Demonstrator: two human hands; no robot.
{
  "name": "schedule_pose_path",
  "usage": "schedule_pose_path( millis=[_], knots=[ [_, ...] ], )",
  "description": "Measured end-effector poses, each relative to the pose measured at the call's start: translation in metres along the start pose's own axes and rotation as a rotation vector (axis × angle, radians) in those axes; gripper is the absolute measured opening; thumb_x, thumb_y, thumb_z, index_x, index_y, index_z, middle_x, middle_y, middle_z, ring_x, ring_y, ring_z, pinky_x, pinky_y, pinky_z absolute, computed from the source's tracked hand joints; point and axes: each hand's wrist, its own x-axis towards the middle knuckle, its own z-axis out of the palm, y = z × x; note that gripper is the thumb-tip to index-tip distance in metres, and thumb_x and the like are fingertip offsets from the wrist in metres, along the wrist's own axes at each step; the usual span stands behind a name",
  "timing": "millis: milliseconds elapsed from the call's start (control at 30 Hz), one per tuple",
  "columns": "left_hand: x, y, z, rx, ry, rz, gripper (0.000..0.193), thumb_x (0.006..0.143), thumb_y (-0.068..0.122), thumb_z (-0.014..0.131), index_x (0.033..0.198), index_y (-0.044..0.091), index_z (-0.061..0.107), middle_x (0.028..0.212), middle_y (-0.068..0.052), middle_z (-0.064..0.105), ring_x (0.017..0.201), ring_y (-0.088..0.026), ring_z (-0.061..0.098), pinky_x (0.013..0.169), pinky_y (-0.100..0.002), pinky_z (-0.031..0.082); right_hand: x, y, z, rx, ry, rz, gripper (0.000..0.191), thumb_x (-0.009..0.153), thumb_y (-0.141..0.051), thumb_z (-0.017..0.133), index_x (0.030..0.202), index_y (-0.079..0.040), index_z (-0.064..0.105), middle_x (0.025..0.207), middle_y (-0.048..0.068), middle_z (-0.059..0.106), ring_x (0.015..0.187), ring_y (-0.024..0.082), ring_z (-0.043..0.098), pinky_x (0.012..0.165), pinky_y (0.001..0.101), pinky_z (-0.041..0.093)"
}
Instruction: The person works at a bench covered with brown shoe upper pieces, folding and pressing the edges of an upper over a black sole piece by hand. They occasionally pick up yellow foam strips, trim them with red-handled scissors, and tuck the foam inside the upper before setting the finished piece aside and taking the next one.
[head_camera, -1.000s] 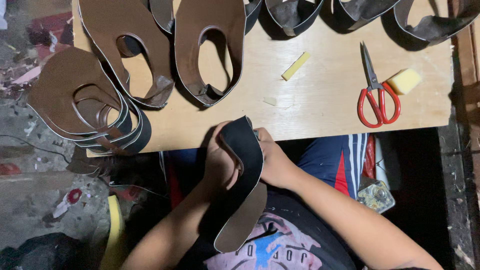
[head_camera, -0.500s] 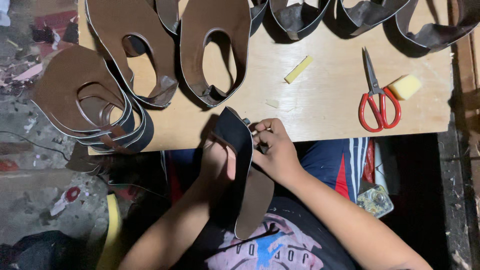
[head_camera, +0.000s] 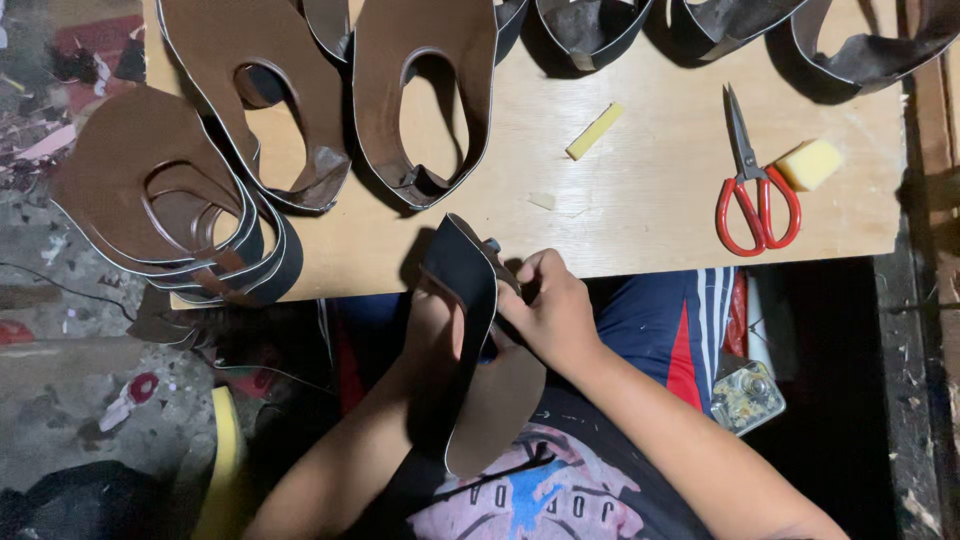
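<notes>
Leather piece: a dark strip of shoe upper (head_camera: 470, 300) stood on edge at the lower middle of the frame, just off the near edge of the counter (head_camera: 640, 190), its pale brown end hanging down over the person's lap.
Left hand: the left hand (head_camera: 432, 325) lay behind the strip, mostly hidden; its grip was clenched on the strip from the back.
Right hand: the right hand (head_camera: 552, 312) pinched the strip's upper edge, grip closed on it.
Counter top: pale wood, upper half of the frame.
Brown uppers: two cut pieces (head_camera: 420, 100) lay flat at upper middle; a stack (head_camera: 165, 200) overhung the left end.
Scissors: red-handled scissors (head_camera: 752, 185) lay at the right, closed, beside a yellow sponge (head_camera: 808, 163).
Yellow stick: a small block (head_camera: 594, 131) lay apart, above the hands.
</notes>
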Motion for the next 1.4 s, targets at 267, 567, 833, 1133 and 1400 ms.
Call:
schedule_pose_path(
  millis=[267,567,833,1133,1400],
  knots=[
    [-0.006,-0.006,0.001,0.033,-0.042,-0.062,0.012,0.107,0.011,0.053,0.111,0.005,0.062,0.085,-0.001,0.055,0.069,-0.008,0.051,0.06,-0.023,0.041,0.007,-0.001,-0.003,0.104,-0.013,-0.103,0.025,0.087,-0.017,0.076,0.101,-0.001,0.062,0.073,0.01,0.065,0.064,0.018,0.061,0.064,0.0312,0.053],
    [0.001,-0.008,0.0,-0.046,-0.016,-0.138,0.012,0.109,0.014,0.053,0.108,0.006,0.063,0.077,0.002,0.052,0.06,-0.006,0.048,0.051,-0.021,0.038,0.013,0.01,-0.009,0.046,-0.098,0.015,0.022,0.088,-0.019,0.071,0.101,-0.001,0.068,0.072,0.01,0.068,0.063,0.013,0.062,0.063,0.03,0.052],
    [-0.001,-0.015,-0.003,0.22,0.153,0.088,0.004,0.101,0.007,0.055,0.101,0.004,0.059,0.074,-0.004,0.053,0.061,-0.014,0.052,0.051,-0.026,0.041,0.0,0.018,-0.049,0.477,-0.259,0.164,0.013,0.09,-0.012,0.07,0.1,-0.004,0.067,0.089,-0.003,0.064,0.08,0.007,0.057,0.074,0.0241,0.049],
    [-0.014,-0.012,0.002,0.346,0.083,0.111,0.01,0.098,0.007,0.059,0.107,0.002,0.059,0.084,-0.006,0.058,0.072,-0.015,0.057,0.059,-0.029,0.048,-0.015,0.008,-0.042,0.035,-0.112,-0.234,0.023,0.08,-0.012,0.082,0.086,-0.005,0.06,0.089,0.005,0.06,0.076,0.018,0.062,0.069,0.0291,0.05],
    [-0.023,0.011,0.018,0.392,0.043,0.14,0.018,0.096,0.008,0.062,0.112,0.0,0.058,0.093,-0.008,0.063,0.081,-0.017,0.062,0.066,-0.032,0.053,-0.011,0.016,-0.033,0.296,-0.163,-0.072,0.044,0.076,-0.017,0.085,0.104,-0.002,0.054,0.089,0.001,0.066,0.079,0.006,0.06,0.068,0.0229,0.052]
  ],
)
